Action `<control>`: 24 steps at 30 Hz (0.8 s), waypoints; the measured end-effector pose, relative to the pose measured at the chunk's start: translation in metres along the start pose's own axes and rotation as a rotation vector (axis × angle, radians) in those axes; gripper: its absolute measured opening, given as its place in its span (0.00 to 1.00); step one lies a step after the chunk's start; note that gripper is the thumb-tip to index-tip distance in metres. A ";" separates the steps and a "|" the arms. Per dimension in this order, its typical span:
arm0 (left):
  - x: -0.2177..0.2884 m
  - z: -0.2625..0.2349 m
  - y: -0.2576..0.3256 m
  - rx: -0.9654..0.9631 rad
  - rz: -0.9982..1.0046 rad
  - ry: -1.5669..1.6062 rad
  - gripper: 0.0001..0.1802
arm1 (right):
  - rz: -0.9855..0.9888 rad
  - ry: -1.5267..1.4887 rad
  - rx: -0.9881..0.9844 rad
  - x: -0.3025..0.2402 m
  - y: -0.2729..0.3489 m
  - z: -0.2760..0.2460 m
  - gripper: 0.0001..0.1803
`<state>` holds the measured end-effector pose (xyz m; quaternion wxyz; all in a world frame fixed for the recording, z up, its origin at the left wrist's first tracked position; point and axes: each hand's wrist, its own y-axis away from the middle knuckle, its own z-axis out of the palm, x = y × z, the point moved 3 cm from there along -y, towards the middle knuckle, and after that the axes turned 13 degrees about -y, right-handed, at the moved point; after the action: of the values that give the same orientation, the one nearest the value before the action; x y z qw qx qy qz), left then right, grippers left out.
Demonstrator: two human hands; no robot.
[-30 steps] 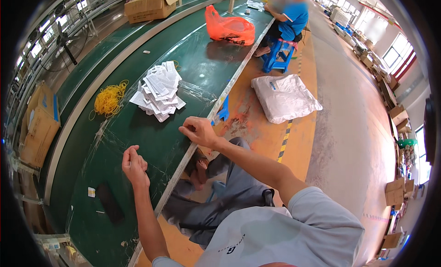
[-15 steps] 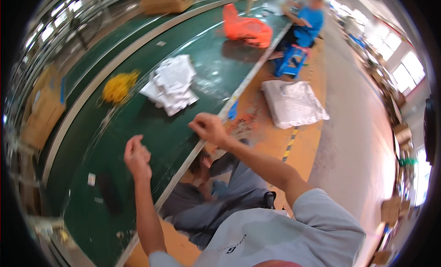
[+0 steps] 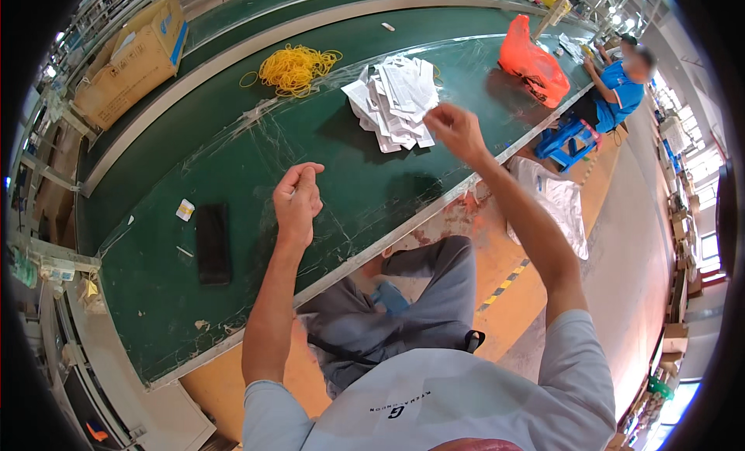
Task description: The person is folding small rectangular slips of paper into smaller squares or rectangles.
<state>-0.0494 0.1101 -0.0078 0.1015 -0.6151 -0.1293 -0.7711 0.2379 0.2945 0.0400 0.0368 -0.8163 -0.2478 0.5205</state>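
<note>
My left hand (image 3: 297, 203) hovers above the green bench, fingers curled and the thumb against the index finger. Whatever it may pinch is hidden. My right hand (image 3: 459, 134), its fingers drawn together, is close to the right edge of a pile of flat white paper-like pieces (image 3: 397, 98); whether it holds anything does not show. The pile lies loosely stacked with its strips at mixed angles. Beyond and left of it sits a tangled heap of thin yellow loops, like rubber bands (image 3: 297, 69).
On the green bench (image 3: 256, 152) lie a dark flat rectangular object (image 3: 213, 243), a small white-and-yellow packet (image 3: 185, 210) and an orange-red plastic bag (image 3: 531, 67). A cardboard box (image 3: 132, 67) stands far left. A co-worker in blue (image 3: 621, 90) sits far right by a blue stool (image 3: 570, 141).
The view has swung left, so the bench items appear farther right. Both hands remain raised over the bench with curled fingers; my right hand is now nearer the white pile.
</note>
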 end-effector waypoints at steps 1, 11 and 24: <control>-0.001 0.000 0.001 -0.004 -0.003 0.016 0.11 | -0.013 0.036 0.013 0.000 -0.017 0.002 0.11; 0.007 0.005 0.003 -0.018 -0.010 0.051 0.10 | -0.032 0.531 -0.036 -0.025 -0.089 0.038 0.17; 0.001 0.001 0.003 0.021 -0.062 0.027 0.11 | -0.178 0.466 -0.176 -0.051 -0.100 0.074 0.18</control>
<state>-0.0478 0.1071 -0.0067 0.0857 -0.5991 -0.1548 -0.7809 0.1202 0.3453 0.0807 0.0674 -0.8891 -0.3481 0.2895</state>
